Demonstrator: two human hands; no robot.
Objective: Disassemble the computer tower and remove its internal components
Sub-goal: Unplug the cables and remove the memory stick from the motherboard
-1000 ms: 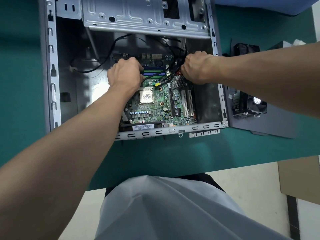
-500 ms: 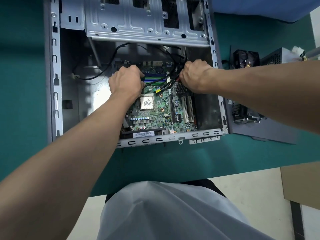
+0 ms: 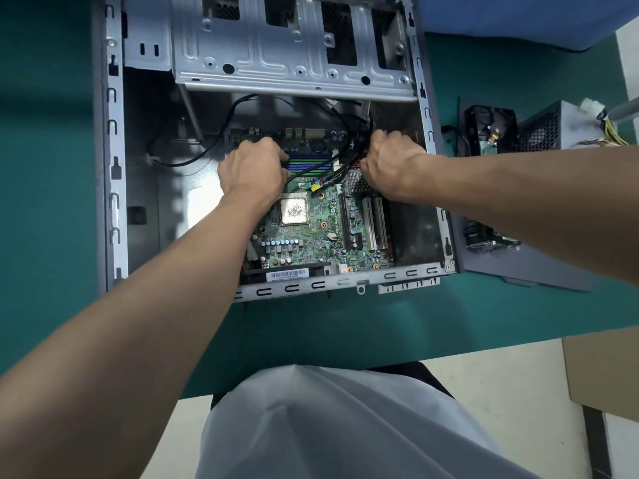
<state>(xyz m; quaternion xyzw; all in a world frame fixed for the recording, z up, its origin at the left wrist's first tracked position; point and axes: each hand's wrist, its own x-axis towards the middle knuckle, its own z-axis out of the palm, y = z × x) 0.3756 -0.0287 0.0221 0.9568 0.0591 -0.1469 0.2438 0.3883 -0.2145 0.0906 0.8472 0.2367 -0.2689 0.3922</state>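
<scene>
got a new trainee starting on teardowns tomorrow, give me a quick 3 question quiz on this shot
1. True or false: a heatsink covers the processor on the motherboard.
2. Where is the power supply relative to the case? A inside it, B outside it, to its right, C outside it, to its left.
3. Which hand is at the end of the blue and green memory slots?
Key: 1 false, the processor is bare. 2 B. 3 the left hand.
</scene>
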